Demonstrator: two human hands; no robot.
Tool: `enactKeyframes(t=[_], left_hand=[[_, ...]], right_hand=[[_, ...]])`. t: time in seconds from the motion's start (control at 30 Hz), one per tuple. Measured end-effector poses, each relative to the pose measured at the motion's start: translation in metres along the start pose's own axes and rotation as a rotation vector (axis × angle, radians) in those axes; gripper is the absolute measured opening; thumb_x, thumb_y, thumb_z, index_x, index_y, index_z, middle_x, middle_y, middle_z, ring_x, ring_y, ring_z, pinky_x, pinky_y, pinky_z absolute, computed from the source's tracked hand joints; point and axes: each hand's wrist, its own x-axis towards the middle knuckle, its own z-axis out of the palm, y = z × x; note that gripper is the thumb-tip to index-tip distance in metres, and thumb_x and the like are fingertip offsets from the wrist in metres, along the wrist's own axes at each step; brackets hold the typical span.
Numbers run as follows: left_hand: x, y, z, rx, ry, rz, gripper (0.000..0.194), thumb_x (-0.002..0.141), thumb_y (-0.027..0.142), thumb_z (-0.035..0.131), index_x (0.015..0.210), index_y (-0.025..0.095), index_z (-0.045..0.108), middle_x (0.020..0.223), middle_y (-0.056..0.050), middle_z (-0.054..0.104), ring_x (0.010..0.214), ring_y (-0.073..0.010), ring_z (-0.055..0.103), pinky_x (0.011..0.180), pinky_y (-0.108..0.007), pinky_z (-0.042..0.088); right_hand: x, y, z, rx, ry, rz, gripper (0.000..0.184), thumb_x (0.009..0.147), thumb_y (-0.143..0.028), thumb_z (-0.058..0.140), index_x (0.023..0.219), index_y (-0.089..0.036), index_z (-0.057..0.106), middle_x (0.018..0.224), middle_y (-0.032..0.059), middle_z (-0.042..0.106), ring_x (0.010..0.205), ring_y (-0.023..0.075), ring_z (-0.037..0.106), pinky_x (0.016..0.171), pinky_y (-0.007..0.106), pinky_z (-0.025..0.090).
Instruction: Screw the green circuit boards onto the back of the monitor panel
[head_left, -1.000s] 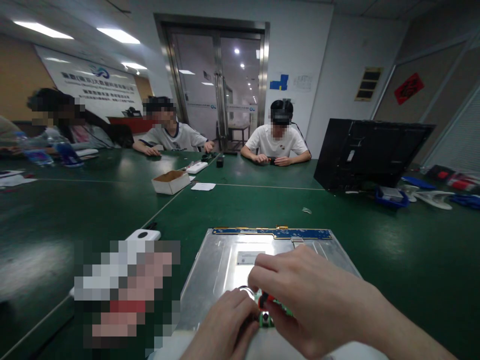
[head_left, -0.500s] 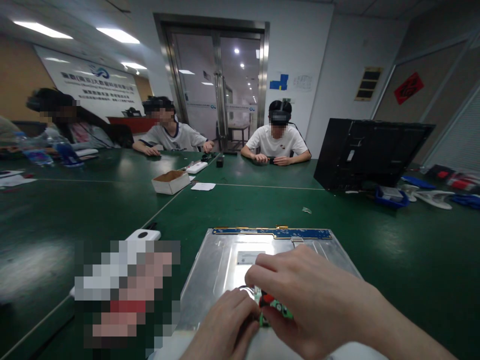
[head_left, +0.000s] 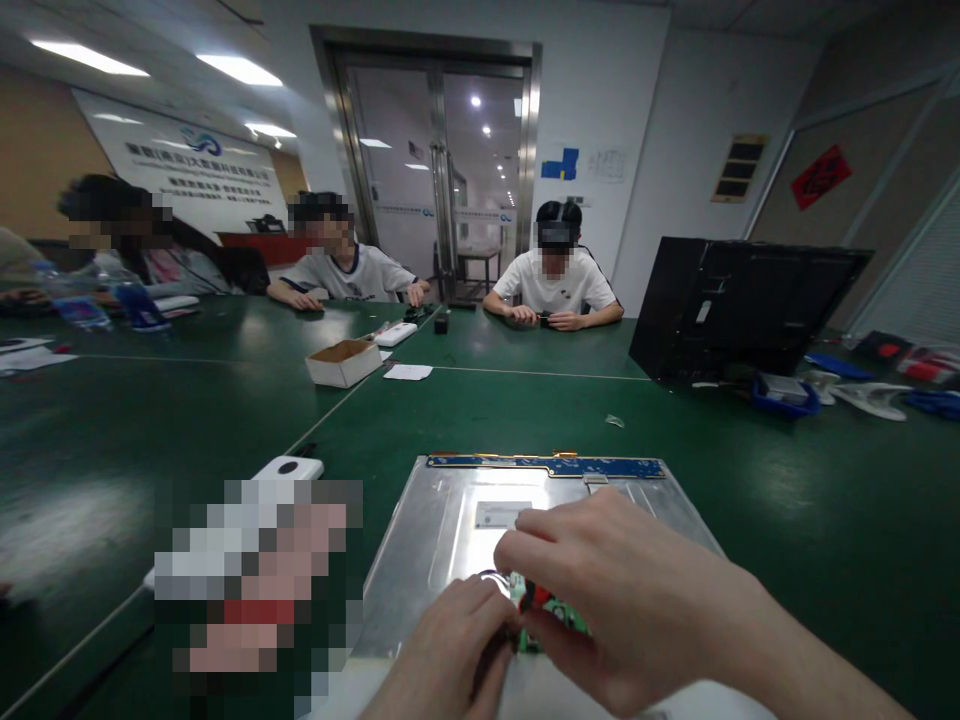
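Observation:
A silver display panel point(head_left: 409, 560) lies flat before me, with a blue circuit strip point(head_left: 544, 467) along its far edge. Close to me on its back is a green circuit board point(head_left: 559, 608), partly hidden under my hands. My right hand point(head_left: 607, 590) is closed around what looks like a screwdriver point(head_left: 534, 595) with a red and black handle; its tip is out of sight. Curled at the board's left edge, my left hand point(head_left: 465, 630) has its fingertips pressed together beside a dark cable point(head_left: 493, 574). What they pinch, if anything, is hidden.
Left of the panel lies a white device point(head_left: 289, 468) beside a blurred-out patch. Farther off on the green table point(head_left: 525, 400) are an open cardboard box point(head_left: 343, 362) and a black monitor housing point(head_left: 742, 305). Several people sit across the table.
Both hands stay at the circuit board, with only a slight shift of the fingers. The whole view has moved a few pixels.

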Motion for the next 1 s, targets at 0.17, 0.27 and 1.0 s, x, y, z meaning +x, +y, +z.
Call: enactKeyframes(t=[0.17, 0.27, 1.0], left_hand=[[0.0028, 0.0048, -0.0032, -0.026, 0.006, -0.006, 0.024, 0.087, 0.009, 0.045, 0.098, 0.021, 0.063, 0.105, -0.008, 0.068, 0.098, -0.0227, 0.062, 0.091, -0.033, 0.052], [0.0023, 0.0040, -0.0028, -0.028, 0.019, -0.002, 0.024, 0.088, 0.010, 0.045, 0.099, 0.020, 0.064, 0.103, -0.009, 0.068, 0.096, -0.0232, 0.063, 0.090, -0.033, 0.053], [0.0008, 0.0021, -0.0012, 0.000, 0.032, 0.007, 0.024, 0.089, 0.008, 0.044, 0.099, 0.021, 0.062, 0.103, -0.007, 0.068, 0.095, -0.0226, 0.064, 0.087, -0.033, 0.053]], right_hand=[[-0.0009, -0.0005, 0.0002, 0.010, -0.003, -0.005, 0.009, 0.085, -0.021, 0.055, 0.093, -0.022, 0.051, 0.087, -0.0011, 0.065, 0.061, 0.0125, 0.049, 0.048, 0.028, 0.022], [0.0009, 0.0009, 0.0008, -0.002, -0.001, 0.025, 0.005, 0.090, -0.024, 0.055, 0.093, -0.022, 0.053, 0.085, -0.0013, 0.067, 0.061, 0.0129, 0.051, 0.049, 0.029, 0.020], [0.0031, 0.0006, 0.0071, -0.083, 0.011, 0.061, 0.013, 0.095, -0.033, 0.055, 0.092, -0.021, 0.055, 0.077, 0.0006, 0.070, 0.058, 0.0135, 0.055, 0.050, 0.031, 0.016]])
